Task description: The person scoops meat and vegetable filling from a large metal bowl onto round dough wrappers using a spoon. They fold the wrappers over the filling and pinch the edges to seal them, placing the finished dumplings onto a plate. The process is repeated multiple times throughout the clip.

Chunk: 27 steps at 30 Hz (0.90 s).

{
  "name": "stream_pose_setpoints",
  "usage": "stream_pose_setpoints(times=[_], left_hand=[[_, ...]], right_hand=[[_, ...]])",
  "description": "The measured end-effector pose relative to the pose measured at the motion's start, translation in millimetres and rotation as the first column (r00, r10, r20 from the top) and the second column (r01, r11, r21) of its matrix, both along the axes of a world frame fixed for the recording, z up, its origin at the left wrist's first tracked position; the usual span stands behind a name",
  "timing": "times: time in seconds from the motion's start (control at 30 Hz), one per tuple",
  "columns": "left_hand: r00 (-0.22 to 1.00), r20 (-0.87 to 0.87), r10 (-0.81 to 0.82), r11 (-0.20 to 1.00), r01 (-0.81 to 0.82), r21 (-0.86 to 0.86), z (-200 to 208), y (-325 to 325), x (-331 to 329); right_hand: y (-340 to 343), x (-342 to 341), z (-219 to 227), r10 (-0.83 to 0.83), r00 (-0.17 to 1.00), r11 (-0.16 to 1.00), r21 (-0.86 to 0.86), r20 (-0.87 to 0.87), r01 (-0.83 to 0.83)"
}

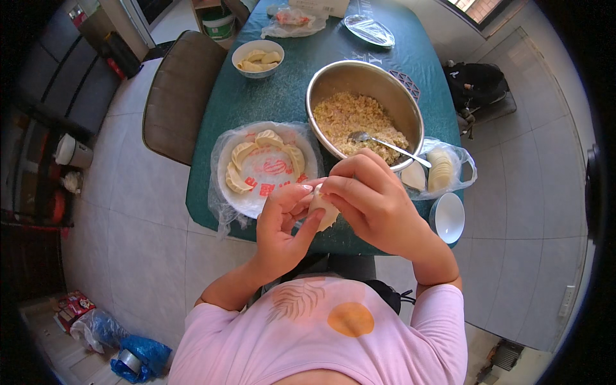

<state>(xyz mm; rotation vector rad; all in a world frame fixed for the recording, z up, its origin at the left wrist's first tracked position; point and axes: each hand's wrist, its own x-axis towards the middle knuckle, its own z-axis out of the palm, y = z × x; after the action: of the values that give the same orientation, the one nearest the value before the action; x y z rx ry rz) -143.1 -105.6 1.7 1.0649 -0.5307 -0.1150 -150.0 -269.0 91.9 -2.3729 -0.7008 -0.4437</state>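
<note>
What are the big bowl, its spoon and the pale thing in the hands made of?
The big bowl looks like metal, probably stainless steel: it's silvery grey with a shiny rim. The spoon seems metal too, smooth and polished, with bright glints. The pale thing is probably soft dough: it's creamy, matte and folded over, though looks alone can't prove it.

Pale tiled floor (144,192), brown chair (183,99), corner window (477,8)
</note>
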Motion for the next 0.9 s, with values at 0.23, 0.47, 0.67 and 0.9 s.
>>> stream_pose_setpoints(times=[0.23,0.47,0.67,0.9], left_hand=[[0.964,-0.259,-0.053,0.997,0.036,-0.068,4.1,2.7,7.0],[0.923,-0.384,-0.013,0.992,-0.036,-0.121,-6.7,-0.7,10.7],[0.910,-0.414,-0.019,0.984,-0.056,-0.167,-14.7,-3.4,13.2],[0.965,-0.264,-0.013,1.000,0.020,0.023,-6.9,3.7,15.6]], right_hand=[[-3.6,-2.2,-0.8,-0.111,0.915,0.947,0.237,-0.388,0.215],[10.2,-14.0,-36.3,0.106,0.712,0.817,0.469,-0.694,0.335],[15.7,-14.5,-58.6,0.197,0.699,0.692,0.603,-0.687,0.397],[11.6,-12.7,-54.9,0.126,0.688,0.724,0.540,-0.715,0.429]])
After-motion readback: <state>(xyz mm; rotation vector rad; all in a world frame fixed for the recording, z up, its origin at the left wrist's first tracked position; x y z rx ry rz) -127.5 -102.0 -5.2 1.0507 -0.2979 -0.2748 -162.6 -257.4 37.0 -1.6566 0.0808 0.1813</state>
